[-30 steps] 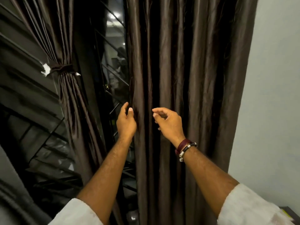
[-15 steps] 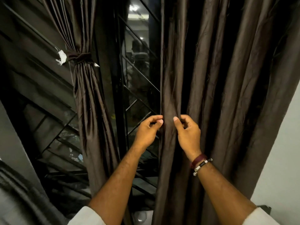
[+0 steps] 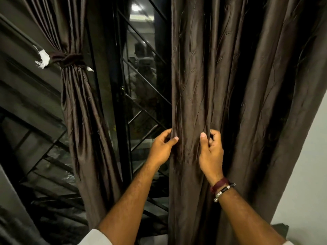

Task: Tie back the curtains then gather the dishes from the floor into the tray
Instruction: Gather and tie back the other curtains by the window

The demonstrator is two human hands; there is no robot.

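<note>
A dark brown curtain (image 3: 238,85) hangs loose on the right side of the window. My left hand (image 3: 161,149) grips its left edge, thumb in front of the cloth and fingers behind. My right hand (image 3: 211,151) pinches a fold a little further right, thumb on the front. A strip of cloth is stretched between the two hands. The left curtain (image 3: 83,121) is gathered and bound by a brown tie-back (image 3: 68,58) with a white frayed end. No dishes or tray are in view.
Between the curtains is a dark glass window (image 3: 141,76) with a black metal grille of diagonal bars. A pale wall (image 3: 307,156) rises on the right. A small dark object shows at the bottom right by the wall.
My hands came together on the right curtain's edge and took hold of it, then spread slightly apart. The view has shifted right and closer to the curtain.
</note>
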